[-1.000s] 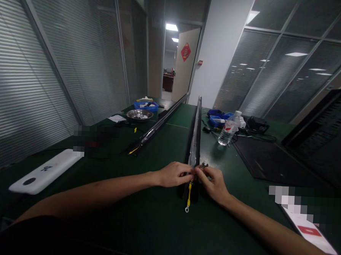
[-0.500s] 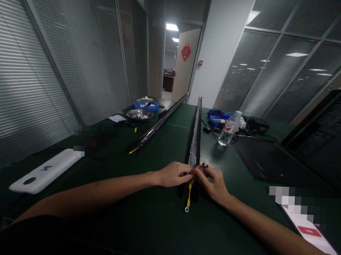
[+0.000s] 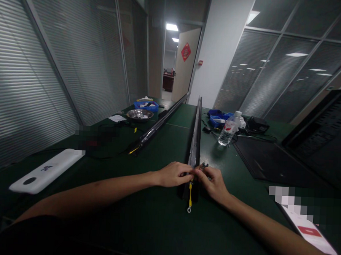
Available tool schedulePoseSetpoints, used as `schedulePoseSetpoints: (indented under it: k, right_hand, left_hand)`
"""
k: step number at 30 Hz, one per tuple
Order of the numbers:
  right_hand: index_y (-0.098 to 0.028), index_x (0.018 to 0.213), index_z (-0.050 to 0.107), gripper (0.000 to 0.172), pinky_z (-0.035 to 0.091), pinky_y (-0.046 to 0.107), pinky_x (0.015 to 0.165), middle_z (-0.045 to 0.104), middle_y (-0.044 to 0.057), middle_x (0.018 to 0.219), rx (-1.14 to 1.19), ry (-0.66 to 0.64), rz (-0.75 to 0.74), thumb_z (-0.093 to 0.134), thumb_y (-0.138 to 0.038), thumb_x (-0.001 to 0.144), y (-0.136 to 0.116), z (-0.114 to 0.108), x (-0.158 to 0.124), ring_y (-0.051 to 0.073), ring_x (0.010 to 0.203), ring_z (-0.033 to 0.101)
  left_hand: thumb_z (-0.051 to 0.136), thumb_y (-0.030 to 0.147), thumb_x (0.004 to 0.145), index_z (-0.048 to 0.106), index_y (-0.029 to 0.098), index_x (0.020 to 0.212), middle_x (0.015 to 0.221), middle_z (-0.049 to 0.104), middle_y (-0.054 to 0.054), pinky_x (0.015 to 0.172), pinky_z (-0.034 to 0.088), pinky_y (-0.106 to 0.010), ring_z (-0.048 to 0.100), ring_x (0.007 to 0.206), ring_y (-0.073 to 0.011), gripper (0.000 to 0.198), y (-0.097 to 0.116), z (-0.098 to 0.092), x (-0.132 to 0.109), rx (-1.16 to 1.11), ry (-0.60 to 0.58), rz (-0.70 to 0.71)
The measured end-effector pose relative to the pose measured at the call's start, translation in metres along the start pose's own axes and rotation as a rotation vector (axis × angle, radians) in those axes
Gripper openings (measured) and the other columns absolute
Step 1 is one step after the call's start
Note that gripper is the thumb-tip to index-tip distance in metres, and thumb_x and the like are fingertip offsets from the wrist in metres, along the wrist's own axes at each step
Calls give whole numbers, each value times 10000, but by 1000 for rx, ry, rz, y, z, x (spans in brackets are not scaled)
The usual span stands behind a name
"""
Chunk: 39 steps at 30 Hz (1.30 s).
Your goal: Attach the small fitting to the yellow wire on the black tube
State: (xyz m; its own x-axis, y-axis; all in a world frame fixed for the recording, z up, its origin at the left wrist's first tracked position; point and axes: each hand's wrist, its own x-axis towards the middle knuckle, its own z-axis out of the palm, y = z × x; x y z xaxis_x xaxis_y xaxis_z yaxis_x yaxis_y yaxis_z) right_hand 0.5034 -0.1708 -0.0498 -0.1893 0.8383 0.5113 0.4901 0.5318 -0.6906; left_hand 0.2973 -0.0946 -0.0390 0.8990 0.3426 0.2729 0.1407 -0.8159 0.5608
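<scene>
yellow wire (image 3: 190, 196) slightly rightward, ring (image 3: 189, 212) beyond rail (image 3: 195, 144) edge, room around

I have both bare forearms stretched forward, the left forearm (image 3: 104, 192) angling in from the lower left, the right forearm (image 3: 268, 231) from the lower right. The left hand (image 3: 172, 174) points its fingers rightward, thumb below; the right hand (image 3: 215, 184) curls inward. Their fingertips (image 3: 197, 172) come close together; I can't tell whether they touch.
</scene>
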Motion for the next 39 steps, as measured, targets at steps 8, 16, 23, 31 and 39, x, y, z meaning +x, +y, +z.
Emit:
schedulePoseSetpoints:
  k: [8, 16, 23, 31, 39]
  right_hand:
    - [-165, 795, 665, 300, 444, 248, 575, 635, 9, 679, 16, -11, -11, 551, -335, 1014, -2, -1, 0, 144, 595, 582]
    - [-180, 809, 665, 286, 471, 252, 600, 662, 20, 725, 1, 11, -30, 539, -328, 1020, 0, -1, -1, 156, 632, 609]
    - [-172, 863, 682, 254, 489, 253, 594, 672, 24, 735, -1, 44, -9, 551, -330, 1014, -1, 1, -3, 156, 626, 620]
    - [-179, 846, 664, 314, 499, 272, 623, 673, 42, 757, -30, 19, -24, 497, -364, 1038, -2, 0, -2, 173, 661, 628]
    - [-173, 833, 671, 336, 475, 267, 595, 668, 36, 722, -52, 6, -18, 507, -386, 1034, -2, 1, -1, 168, 624, 616]
  left_hand:
    - [512, 282, 1021, 626, 171, 997, 908, 623, -14, 707, 406, -223, 581, 783, -150, 160, 0, 0, 0, 5, -7, -9]
    - [490, 298, 1029, 615, 171, 954, 865, 599, -8, 692, 403, -220, 569, 754, -146, 194, 1, 0, 1, 11, -11, -18]
    - [457, 306, 1046, 610, 172, 952, 869, 609, -15, 713, 420, -224, 592, 772, -155, 224, 0, 0, 1, 10, -12, -21]
    - [474, 285, 1038, 622, 169, 955, 885, 631, -18, 710, 421, -230, 601, 772, -155, 206, 0, -1, 1, -8, -12, -7]
    - [490, 283, 1029, 626, 166, 965, 874, 618, -17, 690, 412, -231, 583, 754, -150, 190, 0, 0, 1, 4, 2, -7]
